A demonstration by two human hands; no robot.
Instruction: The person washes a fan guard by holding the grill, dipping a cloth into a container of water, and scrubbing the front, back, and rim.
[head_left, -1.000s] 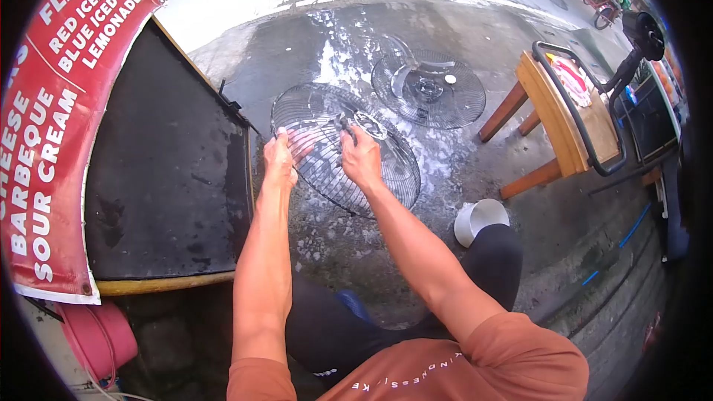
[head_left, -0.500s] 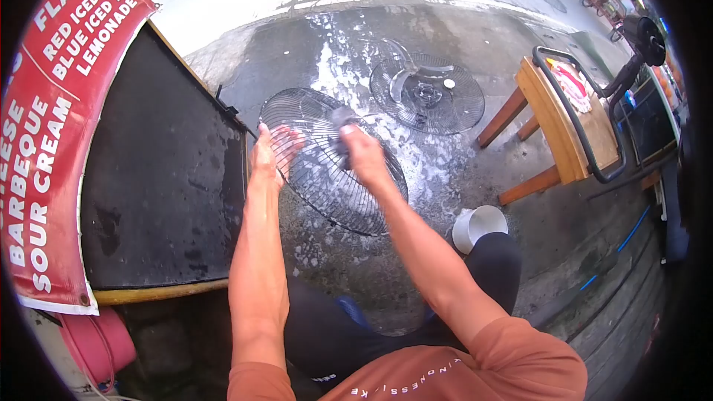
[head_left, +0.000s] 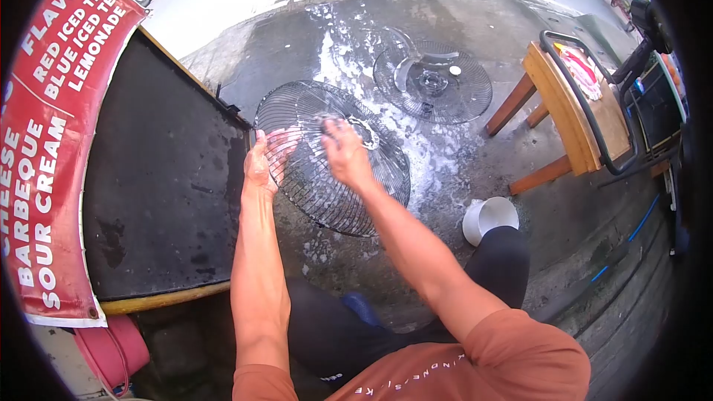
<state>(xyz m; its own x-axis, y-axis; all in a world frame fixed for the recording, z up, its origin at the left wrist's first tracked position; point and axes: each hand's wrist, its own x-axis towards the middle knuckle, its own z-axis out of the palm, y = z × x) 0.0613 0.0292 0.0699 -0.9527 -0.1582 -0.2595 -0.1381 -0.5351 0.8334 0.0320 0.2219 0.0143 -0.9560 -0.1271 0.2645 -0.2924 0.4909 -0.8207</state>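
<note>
At eleven o'clock, fan grille point(head_left: 310, 167) — left hand point(head_left: 258, 165) clamped on it at nine. Right hand point(head_left: 346, 152), fingers pressed round blurred dark pad point(head_left: 325, 122), has slid nineward, baring hub point(head_left: 364, 134) — rubbing apparently reaching other wires.

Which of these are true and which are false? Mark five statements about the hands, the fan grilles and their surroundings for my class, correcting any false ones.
1. The left hand grips the near grille at its edge. True.
2. The right hand is inside the pail. False: the right hand is at the near grille, with something dark, blurred, at its fingers.
3. A far grille lies on the ground beyond the near one. True.
4. The white pail is on the wooden table. False: the pail is on the ground, by the person's right knee.
5. White suds streak the ground. True.
</note>
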